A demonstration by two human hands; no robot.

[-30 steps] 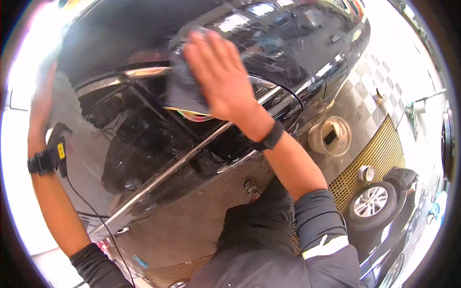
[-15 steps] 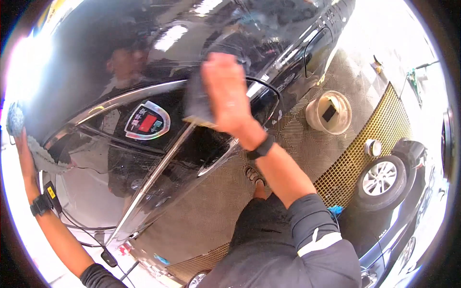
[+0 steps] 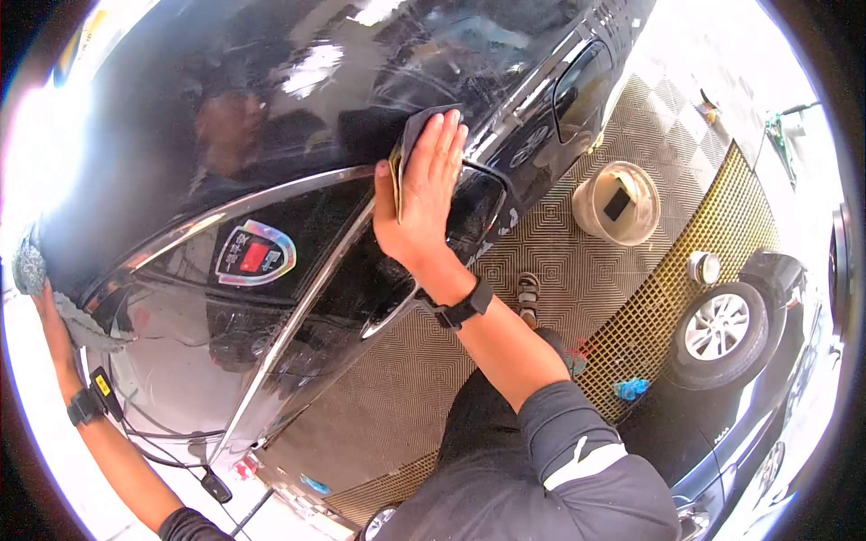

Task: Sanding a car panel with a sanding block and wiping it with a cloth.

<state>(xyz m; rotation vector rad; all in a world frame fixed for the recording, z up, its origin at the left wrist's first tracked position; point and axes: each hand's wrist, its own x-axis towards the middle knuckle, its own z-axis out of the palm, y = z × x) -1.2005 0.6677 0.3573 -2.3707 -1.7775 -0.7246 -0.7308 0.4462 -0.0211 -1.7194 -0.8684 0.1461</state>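
My right hand (image 3: 424, 212) lies on a folded sheet of dark sandpaper (image 3: 412, 137) and presses it against the glossy black car body (image 3: 298, 135). Its fingers point away from me over the sheet, the thumb along the pale folded edge. Beneath the hand, a chrome trim strip (image 3: 316, 293) meets the curved window trim. At the far left my left hand (image 3: 56, 329) grips a grey towel (image 3: 86, 326) against the car's edge; bright glare partly washes out its fingers. A shield-shaped sticker (image 3: 255, 253) with a red middle is on the dark window glass between my hands.
To the right, a pale bucket (image 3: 582, 216) with a dark rectangular piece in it stands on the patterned floor. Beyond it are yellow grating (image 3: 690, 243), a tin (image 3: 704, 268) and another dark car's wheel (image 3: 719, 326). A blue crumpled thing (image 3: 631, 389) lies nearer me.
My right hand, blurred before, now shows sharply, with the sandpaper standing more edge-on and shifted slightly away from me. My left hand stays on the towel. One sandalled foot has moved right.
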